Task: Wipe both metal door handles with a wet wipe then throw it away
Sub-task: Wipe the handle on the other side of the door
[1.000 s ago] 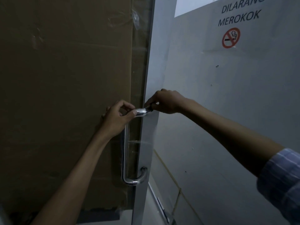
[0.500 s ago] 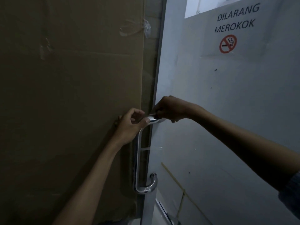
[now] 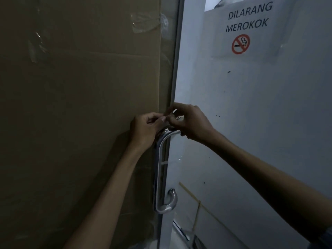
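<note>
- At the top bend of the handle (image 3: 159, 169), both hands met just above the metal, fingertips nearly touching.
- Left hand (image 3: 146, 131) had its fingers curled, pinching a pale scrap between thumb and forefinger; right hand (image 3: 188, 123) pinched the same scrap from the right.
- That scrap looked like the wipe (image 3: 177, 117), bunched small and mostly hidden by the fingers; I could not tell how much of it touched the bar.
- Handle stood upright on the door edge (image 3: 175, 72), with cardboard (image 3: 80, 105) to the left and a no-smoking sign (image 3: 240, 44) far up on the right.
- Step in hand, as I judged: regripping or refolding the wipe while cleaning this handle's top.
- Next move would call for wrapping the wipe round the bar and drawing it down to the lower bend; no second handle or bin was in view.
</note>
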`<state>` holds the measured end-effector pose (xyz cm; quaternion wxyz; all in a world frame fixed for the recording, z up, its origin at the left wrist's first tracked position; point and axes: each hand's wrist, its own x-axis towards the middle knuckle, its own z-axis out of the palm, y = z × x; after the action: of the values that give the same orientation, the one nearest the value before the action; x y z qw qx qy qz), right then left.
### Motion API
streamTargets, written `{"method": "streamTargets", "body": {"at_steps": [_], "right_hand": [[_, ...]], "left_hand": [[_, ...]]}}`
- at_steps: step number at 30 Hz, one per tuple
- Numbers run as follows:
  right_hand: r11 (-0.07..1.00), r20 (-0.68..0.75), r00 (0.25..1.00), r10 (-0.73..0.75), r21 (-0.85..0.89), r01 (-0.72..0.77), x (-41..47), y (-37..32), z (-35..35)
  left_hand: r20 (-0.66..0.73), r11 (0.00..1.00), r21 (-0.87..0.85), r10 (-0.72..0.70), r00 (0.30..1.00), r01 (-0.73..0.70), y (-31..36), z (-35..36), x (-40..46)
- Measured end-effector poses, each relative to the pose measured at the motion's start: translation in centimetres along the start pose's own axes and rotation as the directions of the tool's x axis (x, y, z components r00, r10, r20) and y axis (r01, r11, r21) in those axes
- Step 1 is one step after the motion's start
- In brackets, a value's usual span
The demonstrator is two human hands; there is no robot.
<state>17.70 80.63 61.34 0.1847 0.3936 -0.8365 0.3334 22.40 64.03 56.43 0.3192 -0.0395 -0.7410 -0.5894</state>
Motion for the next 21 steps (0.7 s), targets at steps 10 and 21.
{"method": "streamTargets", "body": {"at_steps": [10, 21], "right_hand": [[0.995, 0.025, 0.995, 0.101, 0.007, -0.101, -2.3, 3.1, 0.6], [0.987, -0.095, 0.992, 0.086, -0.125, -0.098, -3.0, 3.1, 2.4]], "left_hand": [[0.191, 0.991, -0.033, -0.123, 0.974, 0.131, -1.2, -0.9, -0.4], [0.298, 0.988, 0.049, -0.153, 0.942, 0.145, -3.4, -2.8, -0.6]]}}
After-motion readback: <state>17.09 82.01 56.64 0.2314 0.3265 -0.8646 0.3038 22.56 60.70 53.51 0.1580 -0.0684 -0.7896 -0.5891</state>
